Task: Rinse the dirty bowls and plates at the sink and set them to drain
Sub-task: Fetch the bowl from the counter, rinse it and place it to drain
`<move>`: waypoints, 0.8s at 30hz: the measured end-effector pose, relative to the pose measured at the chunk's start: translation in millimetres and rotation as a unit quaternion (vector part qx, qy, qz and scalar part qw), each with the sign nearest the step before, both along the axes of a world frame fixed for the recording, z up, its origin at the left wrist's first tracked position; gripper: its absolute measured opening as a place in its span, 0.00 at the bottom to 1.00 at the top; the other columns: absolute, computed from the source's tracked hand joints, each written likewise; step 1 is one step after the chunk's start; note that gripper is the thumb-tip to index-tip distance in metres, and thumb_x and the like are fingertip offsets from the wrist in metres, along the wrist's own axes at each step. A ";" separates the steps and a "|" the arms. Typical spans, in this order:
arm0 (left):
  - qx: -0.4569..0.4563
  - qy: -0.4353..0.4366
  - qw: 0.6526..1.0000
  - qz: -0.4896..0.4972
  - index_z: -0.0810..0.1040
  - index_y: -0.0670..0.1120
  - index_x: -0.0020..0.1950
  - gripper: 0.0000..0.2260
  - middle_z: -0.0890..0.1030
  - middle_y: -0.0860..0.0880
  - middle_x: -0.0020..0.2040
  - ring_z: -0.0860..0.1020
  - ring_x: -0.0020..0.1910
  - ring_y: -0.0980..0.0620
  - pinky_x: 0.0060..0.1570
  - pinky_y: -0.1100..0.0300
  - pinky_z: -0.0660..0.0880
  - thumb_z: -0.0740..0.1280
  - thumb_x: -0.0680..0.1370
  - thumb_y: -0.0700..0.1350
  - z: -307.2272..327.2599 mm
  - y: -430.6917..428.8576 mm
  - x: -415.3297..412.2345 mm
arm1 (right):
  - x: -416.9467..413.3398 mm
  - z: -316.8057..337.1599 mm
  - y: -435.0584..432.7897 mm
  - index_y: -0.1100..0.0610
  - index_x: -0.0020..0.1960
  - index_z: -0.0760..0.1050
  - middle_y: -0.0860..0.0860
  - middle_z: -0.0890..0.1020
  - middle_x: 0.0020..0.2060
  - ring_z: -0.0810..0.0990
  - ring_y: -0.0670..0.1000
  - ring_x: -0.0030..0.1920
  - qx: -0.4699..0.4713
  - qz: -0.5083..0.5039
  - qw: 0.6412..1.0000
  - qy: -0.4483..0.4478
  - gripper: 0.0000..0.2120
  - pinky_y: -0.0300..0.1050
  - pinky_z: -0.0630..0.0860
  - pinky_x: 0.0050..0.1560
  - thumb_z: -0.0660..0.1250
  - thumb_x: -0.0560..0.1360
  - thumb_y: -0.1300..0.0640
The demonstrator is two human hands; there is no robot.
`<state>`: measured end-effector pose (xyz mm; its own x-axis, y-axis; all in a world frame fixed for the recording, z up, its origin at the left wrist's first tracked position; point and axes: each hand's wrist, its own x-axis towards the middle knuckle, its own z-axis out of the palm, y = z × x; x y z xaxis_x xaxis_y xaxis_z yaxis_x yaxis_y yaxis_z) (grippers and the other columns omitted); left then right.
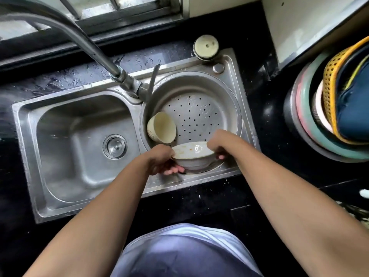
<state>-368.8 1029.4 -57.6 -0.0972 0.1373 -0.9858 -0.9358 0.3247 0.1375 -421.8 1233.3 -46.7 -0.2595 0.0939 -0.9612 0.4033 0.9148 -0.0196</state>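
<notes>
Your left hand (162, 159) and right hand (216, 145) both grip one white bowl (190, 154), thumbs over its rim and fingers curled underneath, just right of the frame's centre. It sits at the near edge of the round perforated basin (196, 114), resting on or just above a plate (214, 165) whose rim peeks out below; you can't tell which. Keep the grip on opposite sides, level, so the wet rim doesn't slip, then carry it left to the deep basin (79, 140), since the tap (95, 48) arcs from the upper left and shows no running water yet. Tilt the bowl under the stream to flush its inside. That inside looks glossy, with brownish smears and specks. A cream cup (161, 127) lies tipped on its side just beyond the bowl; lift clear without knocking it.
</notes>
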 end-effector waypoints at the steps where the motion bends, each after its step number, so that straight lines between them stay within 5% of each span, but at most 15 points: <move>1: -0.007 -0.005 1.000 -0.002 0.74 0.32 0.60 0.15 0.87 0.37 0.39 0.78 0.22 0.53 0.18 0.64 0.72 0.51 0.83 0.38 -0.8 0.4 -2.2 | -1.3 -2.4 0.0 0.66 0.58 0.74 0.59 0.82 0.34 0.75 0.52 0.21 -0.004 0.024 0.999 -0.028 0.15 0.42 0.71 0.24 0.53 0.78 0.65; 6: -0.070 0.030 0.996 -0.054 0.76 0.34 0.60 0.17 0.86 0.39 0.33 0.72 0.18 0.53 0.19 0.67 0.68 0.51 0.81 0.37 -4.4 -1.9 -5.8 | 1.0 -12.7 -6.1 0.68 0.67 0.74 0.56 0.80 0.35 0.69 0.48 0.25 -0.031 0.097 0.988 -0.114 0.21 0.38 0.68 0.23 0.51 0.80 0.64; 10: -0.113 0.075 0.986 -0.097 0.77 0.34 0.58 0.16 0.85 0.41 0.31 0.68 0.16 0.53 0.23 0.69 0.65 0.52 0.80 0.37 -1.5 -5.1 -6.1 | 6.3 -18.8 -13.3 0.60 0.55 0.76 0.54 0.79 0.37 0.79 0.54 0.34 0.007 0.172 0.985 0.016 0.14 0.45 0.75 0.40 0.57 0.74 0.63; 13: -0.124 0.092 0.984 -0.094 0.76 0.37 0.58 0.15 0.84 0.41 0.31 0.68 0.16 0.53 0.25 0.68 0.64 0.52 0.80 0.37 -0.3 -7.7 -6.3 | 7.5 -23.2 -18.2 0.54 0.51 0.74 0.51 0.71 0.39 0.76 0.58 0.45 0.034 0.230 0.968 0.100 0.10 0.48 0.72 0.45 0.60 0.72 0.61; 18: -0.108 0.099 0.986 -0.083 0.79 0.38 0.54 0.14 0.83 0.46 0.27 0.69 0.17 0.54 0.23 0.69 0.66 0.54 0.79 0.36 -1.3 -11.0 -3.0 | 13.2 -39.0 -24.4 0.57 0.68 0.74 0.55 0.78 0.61 0.80 0.61 0.60 0.028 0.165 0.976 0.139 0.21 0.49 0.72 0.47 0.61 0.75 0.58; 24: -0.106 0.104 0.988 -0.050 0.79 0.35 0.49 0.13 0.83 0.44 0.27 0.71 0.17 0.54 0.19 0.67 0.68 0.54 0.80 0.34 -2.6 -11.8 1.2 | 14.7 -42.7 -22.6 0.60 0.64 0.76 0.60 0.79 0.60 0.80 0.62 0.57 0.011 0.116 0.981 0.157 0.18 0.47 0.74 0.46 0.61 0.75 0.62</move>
